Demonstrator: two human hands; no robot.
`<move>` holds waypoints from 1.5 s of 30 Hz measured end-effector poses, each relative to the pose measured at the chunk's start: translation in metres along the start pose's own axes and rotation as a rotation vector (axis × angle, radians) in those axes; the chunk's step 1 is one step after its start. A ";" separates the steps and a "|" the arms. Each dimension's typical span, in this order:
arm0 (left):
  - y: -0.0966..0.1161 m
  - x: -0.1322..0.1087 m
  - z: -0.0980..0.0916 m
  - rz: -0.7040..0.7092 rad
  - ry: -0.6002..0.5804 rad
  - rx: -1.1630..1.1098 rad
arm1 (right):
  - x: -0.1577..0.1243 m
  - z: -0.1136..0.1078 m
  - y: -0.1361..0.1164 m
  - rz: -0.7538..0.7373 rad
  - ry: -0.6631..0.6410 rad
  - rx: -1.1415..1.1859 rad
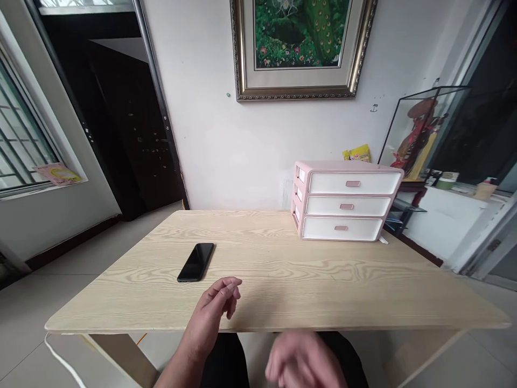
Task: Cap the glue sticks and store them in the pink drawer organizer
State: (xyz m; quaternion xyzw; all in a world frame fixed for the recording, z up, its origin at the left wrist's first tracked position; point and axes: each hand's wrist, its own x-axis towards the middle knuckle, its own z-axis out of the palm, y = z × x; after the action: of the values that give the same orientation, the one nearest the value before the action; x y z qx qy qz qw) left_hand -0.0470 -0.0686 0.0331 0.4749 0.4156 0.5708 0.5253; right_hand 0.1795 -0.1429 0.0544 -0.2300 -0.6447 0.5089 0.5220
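left hand (pixel 212 312) near black smartphone (pixel 196 262)

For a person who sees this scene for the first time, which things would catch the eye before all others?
The pink-and-white three-drawer organizer stands out at the far right of the light wood-grain table, below the gold-framed peacock painting on the wall. Nearer, a black smartphone lies on the table's left side, close to the person's left hand, while the blurred right hand shows below the table's front edge.

Black smartphone (pixel 196 262), dark screen up, lying flat and angled on pale wood-grain tabletop (pixel 307 291), near left hand (pixel 216 312).
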 end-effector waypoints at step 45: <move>0.119 0.037 0.021 0.428 -0.684 -0.554 | 0.157 -0.021 -0.053 -0.092 -0.218 0.592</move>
State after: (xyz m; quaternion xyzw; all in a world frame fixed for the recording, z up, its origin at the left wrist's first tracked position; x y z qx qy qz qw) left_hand -0.0508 -0.0446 0.1571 0.5524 -0.0552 0.5661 0.6093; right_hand 0.1560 -0.0243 0.1689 0.0170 -0.5304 0.6720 0.5165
